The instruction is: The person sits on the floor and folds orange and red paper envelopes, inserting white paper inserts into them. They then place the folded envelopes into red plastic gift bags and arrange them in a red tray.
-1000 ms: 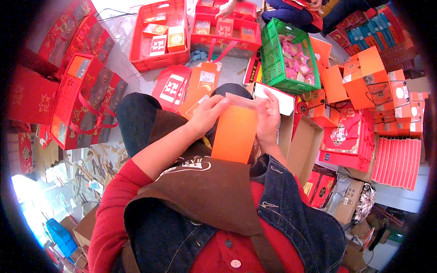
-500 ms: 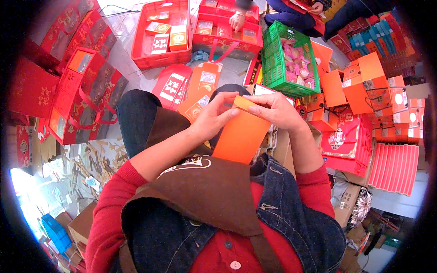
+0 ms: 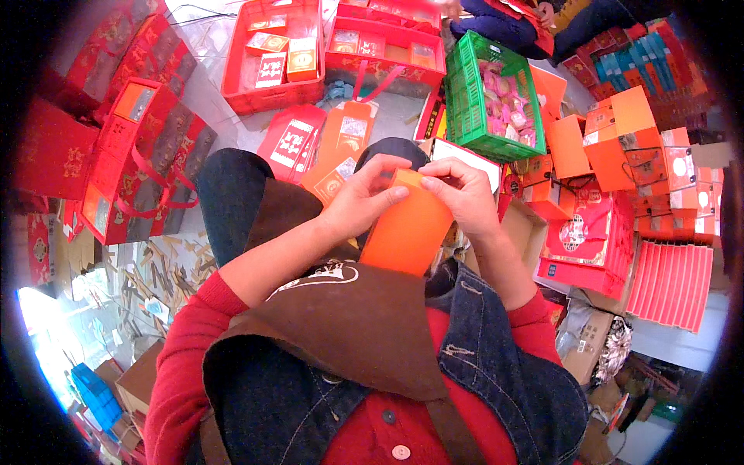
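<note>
Floor (image 3: 225,108): pale, crowded with red and orange packaging on every side of the seated person.
Open red gift boxes (image 3: 271,54): two lie flat at the far edge of the floor, small packets in their compartments.
Green crate (image 3: 496,97): far right, full of pink and yellow wrapped items.
Stack of orange cartons (image 3: 620,139): beside the crate, toward the right edge.
Orange box (image 3: 408,225): a flat, tall carton held upright over the lap, between both hands, near the middle of the view.
Left hand (image 3: 364,198): fingers closed on the box's upper left edge.
Right hand (image 3: 465,194): fingers curled over the top right corner, gripping it; the flap itself seems hidden under the fingertips.
</note>
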The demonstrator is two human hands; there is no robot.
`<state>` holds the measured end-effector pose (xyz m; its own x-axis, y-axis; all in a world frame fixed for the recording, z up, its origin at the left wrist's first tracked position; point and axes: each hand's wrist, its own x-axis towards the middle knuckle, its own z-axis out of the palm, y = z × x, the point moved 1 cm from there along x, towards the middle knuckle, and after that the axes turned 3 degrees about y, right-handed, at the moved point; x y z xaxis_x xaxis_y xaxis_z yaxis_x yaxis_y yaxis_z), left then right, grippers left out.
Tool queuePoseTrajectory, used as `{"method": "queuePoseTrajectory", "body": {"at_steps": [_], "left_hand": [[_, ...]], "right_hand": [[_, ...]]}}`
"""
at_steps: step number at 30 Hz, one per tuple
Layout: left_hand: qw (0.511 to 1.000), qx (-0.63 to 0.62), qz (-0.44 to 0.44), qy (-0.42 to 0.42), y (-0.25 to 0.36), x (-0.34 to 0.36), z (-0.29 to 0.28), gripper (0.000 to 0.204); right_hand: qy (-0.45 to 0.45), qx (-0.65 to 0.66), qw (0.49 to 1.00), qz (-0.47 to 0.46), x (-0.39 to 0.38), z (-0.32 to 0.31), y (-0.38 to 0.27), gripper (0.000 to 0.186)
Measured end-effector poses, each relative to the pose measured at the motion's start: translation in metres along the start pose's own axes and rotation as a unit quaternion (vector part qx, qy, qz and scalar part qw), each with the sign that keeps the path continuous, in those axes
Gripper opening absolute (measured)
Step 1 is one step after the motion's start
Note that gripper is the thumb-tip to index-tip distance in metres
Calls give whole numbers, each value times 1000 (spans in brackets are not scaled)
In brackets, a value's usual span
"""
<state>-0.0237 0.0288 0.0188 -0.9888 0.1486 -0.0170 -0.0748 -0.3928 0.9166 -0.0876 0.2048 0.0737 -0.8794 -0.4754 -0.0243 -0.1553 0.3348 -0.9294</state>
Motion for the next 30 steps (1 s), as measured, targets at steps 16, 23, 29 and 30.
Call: {"method": "queuePoseTrajectory", "body": {"at_steps": [16, 23, 29, 30], "left_hand": [[1000, 19, 6, 19, 5, -6, 6, 24], [998, 19, 42, 38, -4, -6, 5, 20], [997, 31, 26, 62, -11, -9, 5, 18], [996, 52, 12, 76, -14, -9, 1, 17]], "right_hand": [[212, 107, 963, -130, -43, 33, 32, 15], [201, 167, 958, -119, -43, 32, 34, 17], [131, 137, 974, -126, -43, 31, 49, 21], [114, 132, 980, -98, -42, 27, 49, 24]]}}
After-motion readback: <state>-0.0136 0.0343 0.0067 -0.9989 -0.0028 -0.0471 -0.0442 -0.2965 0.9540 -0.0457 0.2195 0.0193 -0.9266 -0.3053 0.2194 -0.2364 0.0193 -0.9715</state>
